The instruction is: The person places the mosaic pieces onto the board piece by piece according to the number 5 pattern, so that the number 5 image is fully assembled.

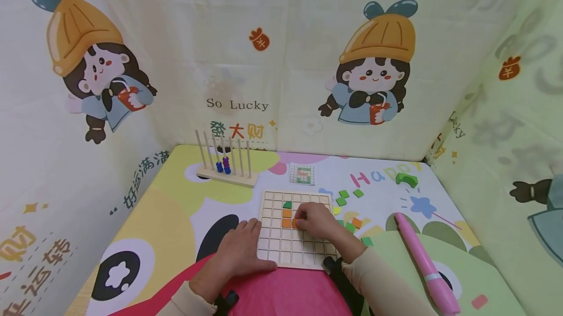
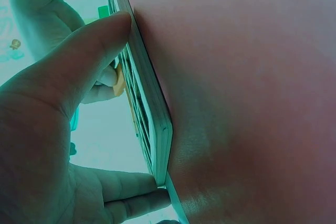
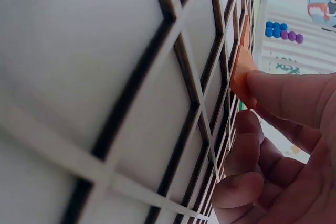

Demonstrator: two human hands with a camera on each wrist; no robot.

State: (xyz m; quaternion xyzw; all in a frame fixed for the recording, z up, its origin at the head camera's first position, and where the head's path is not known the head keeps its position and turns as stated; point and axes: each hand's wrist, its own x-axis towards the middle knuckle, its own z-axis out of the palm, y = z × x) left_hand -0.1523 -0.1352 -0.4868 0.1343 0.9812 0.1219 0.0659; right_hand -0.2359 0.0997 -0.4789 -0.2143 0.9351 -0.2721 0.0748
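Left hand: flat on the counter, fingers straight, thumb against the near-left edge of the pale wooden grid board; steadies it and grasps nothing.

Pale wooden grid board: square tray of small cells, lying flat just ahead of the person. Likely stiff and light, apt to slide unless braced at its edge.

Right hand: on the board's middle, grip closed in a fingertip pinch on a small orange square tile held at a cell beside orange tiles already seated.

Small orange square tile: judged thin, rigid, very light, easily dropped; best taken by opposite edges.

Green quarter-round tile: seated above the orange ones.

Loose green and orange tiles: right of the board.

Pink pen: further right.

Pattern card, wooden rod rack with blue and purple beads: far side.
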